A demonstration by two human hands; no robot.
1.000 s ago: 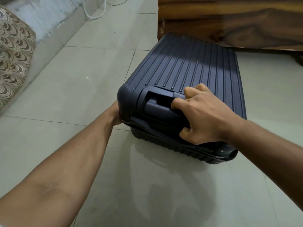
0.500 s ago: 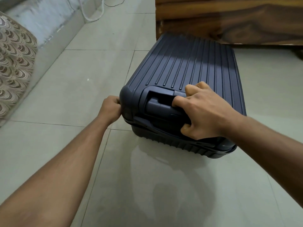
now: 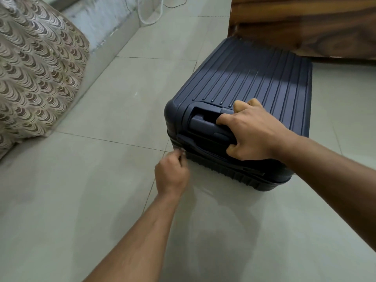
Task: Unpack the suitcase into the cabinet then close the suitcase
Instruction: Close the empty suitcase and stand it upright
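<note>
we judge the zip unfinished: the dark blue ribbed hard-shell suitcase [image 3: 244,94] lies shut on the floor, our right hand [image 3: 256,133] clamped on its handle, our left hand [image 3: 173,174] pinching at its near-left corner seam.

Two bare forearms reach into the head view from the lower edge, with no sleeve, cuff or glove on either one. The left hand [image 3: 172,176] wears no ring, watch or band that shows, and its wrist is bare. The right hand [image 3: 253,135] is likewise unadorned, its wrist and forearm uncovered all the way to the frame's right edge. Knuckles and tendons stand out on both hands, and fine hair shows faintly along the forearms
</note>
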